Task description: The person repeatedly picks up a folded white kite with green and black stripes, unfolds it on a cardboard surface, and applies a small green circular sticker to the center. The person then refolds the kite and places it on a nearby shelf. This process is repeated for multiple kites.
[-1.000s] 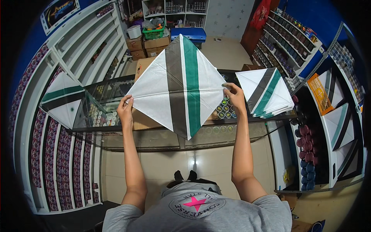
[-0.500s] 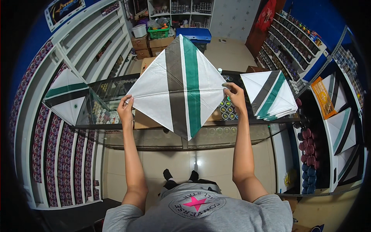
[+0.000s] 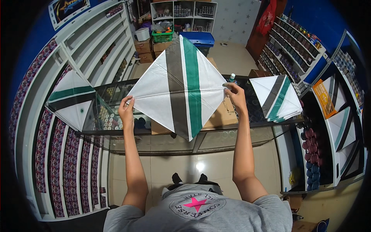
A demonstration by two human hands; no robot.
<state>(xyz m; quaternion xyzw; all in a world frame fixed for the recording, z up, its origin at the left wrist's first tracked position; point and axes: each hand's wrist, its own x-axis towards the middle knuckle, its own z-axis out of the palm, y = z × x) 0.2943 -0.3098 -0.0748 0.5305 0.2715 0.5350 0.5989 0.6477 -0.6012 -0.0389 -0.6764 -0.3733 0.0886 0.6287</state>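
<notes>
One long glass counter (image 3: 162,144) runs left to right, and I watch it from far away. Over its near edge I see the big white kite (image 3: 177,92), with a dark stripe and a green stripe. Brown cardboard (image 3: 222,116) shows behind it; I can't tell if they touch. On the right sits a pile of kites (image 3: 276,98) that look the same. The left hand (image 3: 126,108) has its thumb and fingers pinched on the kite's left corner, and the right hand (image 3: 236,97) pinches the right corner. A small bottle (image 3: 232,79) stands just past the right hand. A moment ago, less cardboard peeked out on the right. I think the body moved while both hands kept hold, so the kite stays spread out.
</notes>
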